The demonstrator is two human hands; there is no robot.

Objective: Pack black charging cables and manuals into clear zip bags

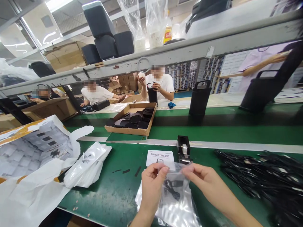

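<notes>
Between my two hands is a clear plastic bag [180, 208], its top edge pinched at both corners. My left hand [152, 184] is closed on the left corner, thumb against fingers. On the other corner my right hand [204, 178] is closed the same way. A coiled black cable [174, 190] shows through the plastic. Just beyond the bag lies a white printed booklet [160, 155] marked THUNDERTRAIL PRO, its lower part covered by my hands and the bag. A black tape dispenser [183, 145] stands behind my right hand.
Black cables [251, 176] are heaped at right. White plastic bags [88, 164] lie left, beside a torn printed carton [35, 151]. A shallow cardboard box [131, 121] holds black pieces. Black cylindrical speakers [200, 99] stand on the far belt. Several people work opposite, beneath an overhead shelf [127, 64].
</notes>
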